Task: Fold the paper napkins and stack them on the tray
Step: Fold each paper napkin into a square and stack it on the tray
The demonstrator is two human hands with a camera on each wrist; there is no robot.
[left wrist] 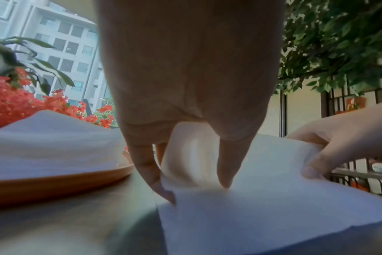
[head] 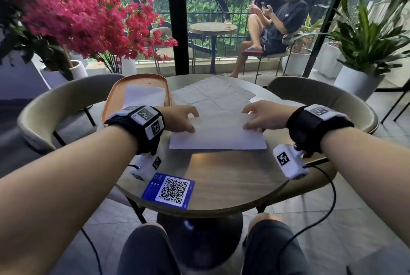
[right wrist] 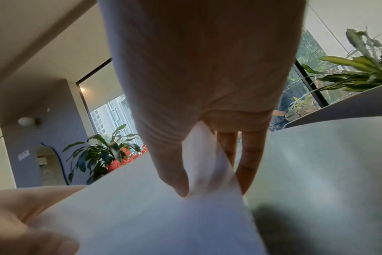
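A white paper napkin (head: 218,134) lies on the round table in front of me, its far part bent over toward me. My left hand (head: 185,120) pinches the napkin's left edge (left wrist: 185,172) between thumb and fingers. My right hand (head: 255,117) pinches the right edge (right wrist: 207,172) the same way. An orange wooden tray (head: 113,97) sits at the table's left, holding a stack of folded napkins (head: 145,96), also seen as the white stack (left wrist: 50,143). More unfolded napkins (head: 213,91) lie spread behind my hands.
A blue QR card (head: 169,189) lies near the table's front edge (head: 199,210). Beige chairs (head: 55,106) curve around the table on both sides. Pink flowers (head: 84,19) and potted plants (head: 363,53) stand behind. A person (head: 273,24) sits outside beyond the glass.
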